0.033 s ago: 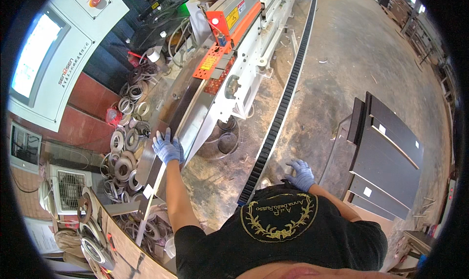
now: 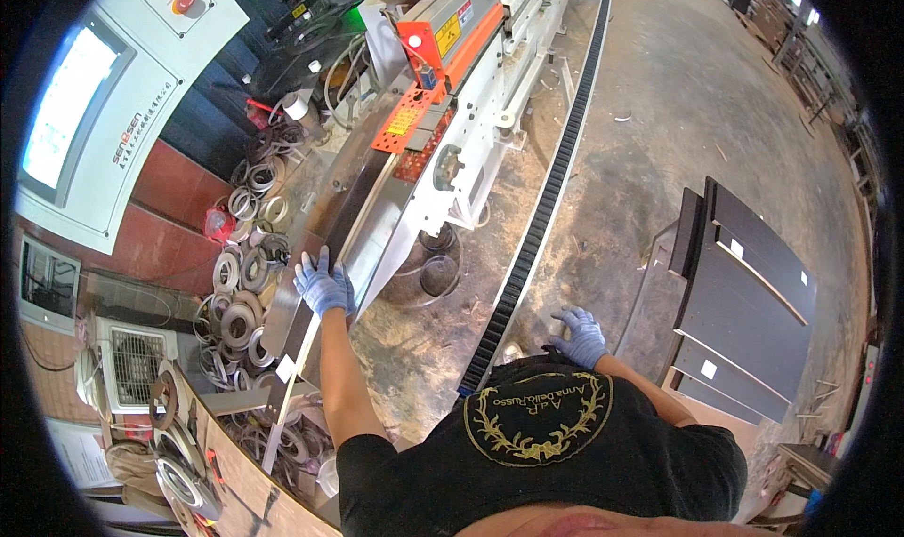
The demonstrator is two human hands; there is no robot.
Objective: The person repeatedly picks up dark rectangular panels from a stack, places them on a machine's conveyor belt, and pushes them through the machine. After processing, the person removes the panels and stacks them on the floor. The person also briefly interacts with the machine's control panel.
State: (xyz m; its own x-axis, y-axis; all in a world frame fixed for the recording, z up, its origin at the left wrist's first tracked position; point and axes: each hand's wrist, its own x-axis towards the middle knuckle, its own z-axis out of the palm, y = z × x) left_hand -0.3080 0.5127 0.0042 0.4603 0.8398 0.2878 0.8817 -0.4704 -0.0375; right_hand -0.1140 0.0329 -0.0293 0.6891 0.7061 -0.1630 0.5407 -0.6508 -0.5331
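Observation:
My left hand (image 2: 323, 285), in a blue-grey glove, lies with fingers spread on a long narrow dark board (image 2: 350, 205). The board rests along the infeed of a white machine (image 2: 482, 90), and its far end reaches an orange perforated guard plate (image 2: 400, 123). A small white label (image 2: 285, 368) shows on the board's near part. My right hand (image 2: 581, 337), gloved alike, hangs beside my body with its fingers loosely apart and nothing visible in it. It is nearest to a black roller track (image 2: 530, 245).
Dark panels (image 2: 744, 297) are stacked at the right, some with white labels. Many edging coils (image 2: 240, 320) lie left of the machine, below a control cabinet (image 2: 141, 95) with a lit screen. A wooden tabletop (image 2: 250, 485) fills the lower left.

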